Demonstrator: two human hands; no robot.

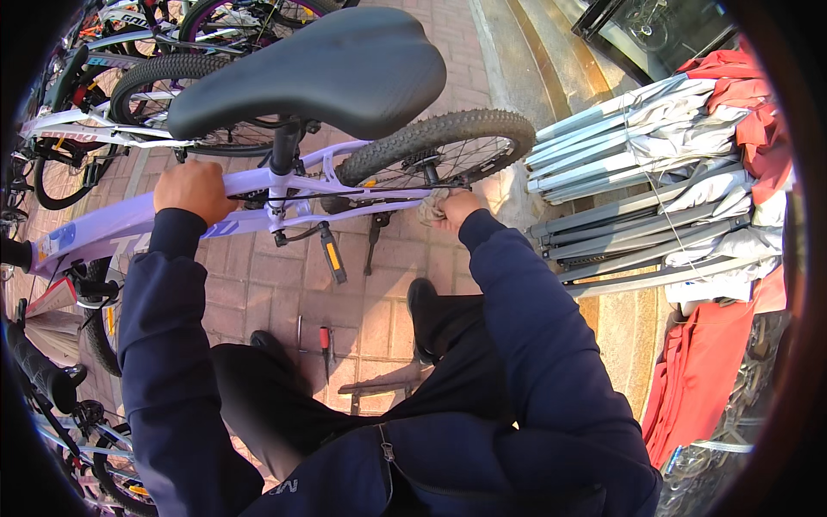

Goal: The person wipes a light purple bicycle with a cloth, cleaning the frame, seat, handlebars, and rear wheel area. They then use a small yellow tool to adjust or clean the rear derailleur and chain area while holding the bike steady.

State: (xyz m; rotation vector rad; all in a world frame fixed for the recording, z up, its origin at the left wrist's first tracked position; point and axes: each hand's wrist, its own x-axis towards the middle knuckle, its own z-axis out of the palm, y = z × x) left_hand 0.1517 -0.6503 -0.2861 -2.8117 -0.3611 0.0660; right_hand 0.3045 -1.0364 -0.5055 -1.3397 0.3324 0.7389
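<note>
A lilac bicycle frame (108, 220) stretches across in front of me, under a large black saddle (319, 77). My left hand (191, 191) is closed round the frame tube, left of the black seat post (284, 148). At the rear end of the frame, beside the wheel's axle, my right hand (458, 209) grips a crumpled greyish rag (432, 208) against the thin lower stay. The knobby rear wheel (504, 125) lies just beyond that hand. Below the frame hang a pedal with a yellow reflector (332, 257) and a black kickstand (375, 246).
Between my feet, on the brick paving (250, 297), lie a red-handled screwdriver (325, 339) and thin metal tools. Parked bicycles (82, 129) crowd the left. Folded canopy frames (594, 164) with red fabric (702, 370) lie at the right, by stone steps (538, 56).
</note>
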